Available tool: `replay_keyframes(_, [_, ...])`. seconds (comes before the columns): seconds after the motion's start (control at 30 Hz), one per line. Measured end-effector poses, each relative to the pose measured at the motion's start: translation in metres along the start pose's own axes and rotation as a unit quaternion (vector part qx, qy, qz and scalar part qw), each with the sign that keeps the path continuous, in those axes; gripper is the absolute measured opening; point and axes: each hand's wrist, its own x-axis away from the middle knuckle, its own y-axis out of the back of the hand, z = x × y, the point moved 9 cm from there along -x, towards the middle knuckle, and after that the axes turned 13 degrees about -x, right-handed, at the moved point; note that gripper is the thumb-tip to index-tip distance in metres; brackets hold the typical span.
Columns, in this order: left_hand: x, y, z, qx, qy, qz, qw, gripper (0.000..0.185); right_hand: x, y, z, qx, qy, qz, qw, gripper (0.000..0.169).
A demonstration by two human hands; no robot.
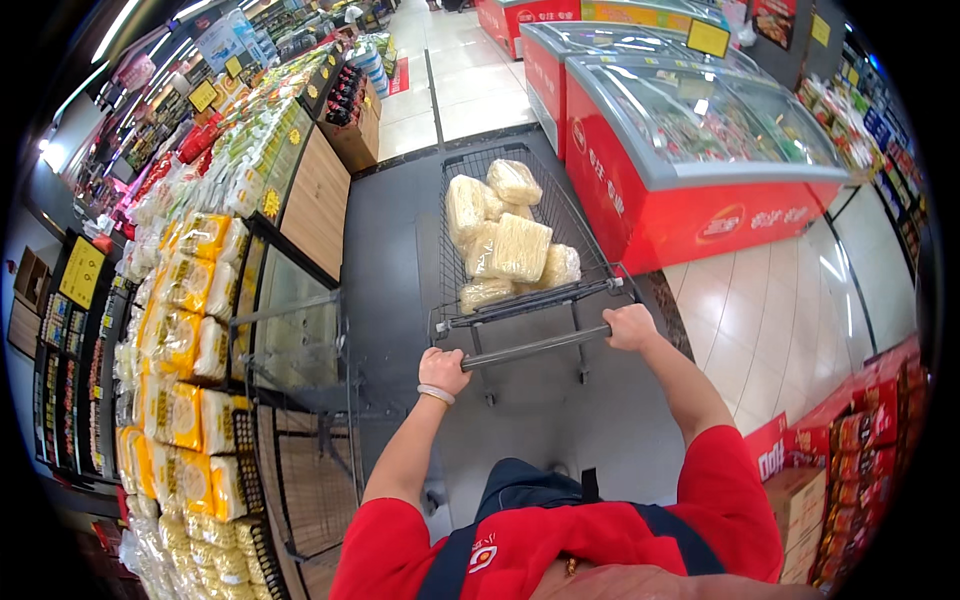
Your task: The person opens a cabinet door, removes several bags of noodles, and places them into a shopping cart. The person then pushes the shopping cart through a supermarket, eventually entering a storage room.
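My left hand (444, 370), with a pale bangle at the wrist, is closed around the left end of the shopping cart's handle bar (536, 347). Around the bar's right end my right hand (630, 327) is closed too. Beyond the bar stands the wire shopping cart (577, 217). Its basket holds several clear-wrapped packs of pale dried noodles (521, 247), heaped loosely, one squarish pack lying on top near the middle.
Red chest freezers (637, 217) stand close along the cart's right side. At left are stacked yellow-and-white packages (180, 345), a wood-panelled display (311, 180) and another wire cart (300, 450). Cartons (795, 502) and red packs lie at lower right; a drinks box (360, 135) is ahead.
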Motion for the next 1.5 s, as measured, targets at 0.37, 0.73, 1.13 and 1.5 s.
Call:
replay_keyframes(0.37, [-0.272,-0.121,0.112,0.017,-0.003,-0.021,1.0,0.016,-0.291,0.059,-0.099,-0.008,-0.021,0.004,1.0,0.024])
replay_keyframes(0.73, [-0.548,-0.231,0.22,0.0,0.01,-0.022,1.0,0.019,-0.597,0.124,-0.202,0.007,0.027,-0.048,0.998,0.015])
replay_keyframes(1.13, [-0.838,-0.365,0.335,-0.015,0.057,-0.027,0.998,0.02,-0.935,0.181,-0.325,-0.007,0.063,-0.07,0.996,0.01])
replay_keyframes(1.5, [-1.126,-0.49,0.466,-0.007,0.059,-0.018,0.998,0.015,-1.262,0.228,-0.427,-0.008,0.04,-0.059,0.997,0.014])
